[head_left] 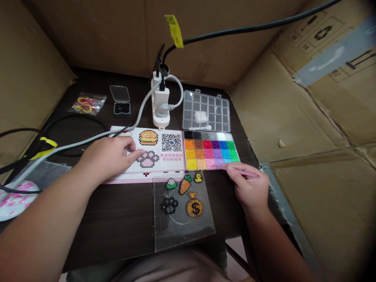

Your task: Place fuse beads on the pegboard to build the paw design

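My left hand (117, 154) lies on the pattern sheet (133, 145), its fingers loosely bent, with one digit reaching to the printed pink paw (148, 158). Nothing shows in its grasp. My right hand (249, 182) is closed around pink tweezers (243, 171), whose tips reach the pink beads (210, 163) in the front row of the sorted bead box (184, 156). Nearer to me is a clear pegboard (183, 233). It carries a black paw outline (169, 205), a money bag (194, 207), a carrot (185, 185), a yellow duck (199, 178) and a green-and-white figure (171, 183).
A white power strip (160, 113) with plugs and cables stands behind the sheet. At the back left are a small black-filled case (122, 108) and a bag of rings (87, 103). Another pegboard (44, 172) lies at left. Cardboard walls (190, 58) surround the table.
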Tool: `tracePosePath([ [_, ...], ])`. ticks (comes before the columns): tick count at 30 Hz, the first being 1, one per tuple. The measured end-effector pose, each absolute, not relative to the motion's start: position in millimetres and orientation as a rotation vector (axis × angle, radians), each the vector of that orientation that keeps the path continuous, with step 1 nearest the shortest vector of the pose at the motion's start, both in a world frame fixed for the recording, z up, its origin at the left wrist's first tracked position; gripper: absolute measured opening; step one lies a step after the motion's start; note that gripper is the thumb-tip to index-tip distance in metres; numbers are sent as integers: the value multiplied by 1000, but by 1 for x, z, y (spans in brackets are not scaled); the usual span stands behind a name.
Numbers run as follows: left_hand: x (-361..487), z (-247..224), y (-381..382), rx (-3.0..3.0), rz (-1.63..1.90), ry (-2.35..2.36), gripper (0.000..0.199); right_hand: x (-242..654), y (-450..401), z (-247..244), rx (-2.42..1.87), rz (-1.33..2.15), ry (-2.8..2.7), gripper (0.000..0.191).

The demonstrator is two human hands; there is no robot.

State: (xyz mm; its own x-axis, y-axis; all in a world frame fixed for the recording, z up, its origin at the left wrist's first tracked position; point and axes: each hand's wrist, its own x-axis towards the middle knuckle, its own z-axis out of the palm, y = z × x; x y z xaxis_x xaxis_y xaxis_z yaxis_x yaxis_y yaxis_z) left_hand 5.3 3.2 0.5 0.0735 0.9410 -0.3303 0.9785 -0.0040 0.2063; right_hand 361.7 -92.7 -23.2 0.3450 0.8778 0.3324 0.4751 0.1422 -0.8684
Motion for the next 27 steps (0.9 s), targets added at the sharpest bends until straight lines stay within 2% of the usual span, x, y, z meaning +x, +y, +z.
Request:
tracePosePath([
  [14, 6, 2, 3, 2001, -173, 1918, 47, 358, -94, -21, -1538, 485, -1292, 3],
  [27, 7, 5, 0, 2025, -140, 1895, 45, 357, -92, -24, -1383, 620, -1101, 23],
])
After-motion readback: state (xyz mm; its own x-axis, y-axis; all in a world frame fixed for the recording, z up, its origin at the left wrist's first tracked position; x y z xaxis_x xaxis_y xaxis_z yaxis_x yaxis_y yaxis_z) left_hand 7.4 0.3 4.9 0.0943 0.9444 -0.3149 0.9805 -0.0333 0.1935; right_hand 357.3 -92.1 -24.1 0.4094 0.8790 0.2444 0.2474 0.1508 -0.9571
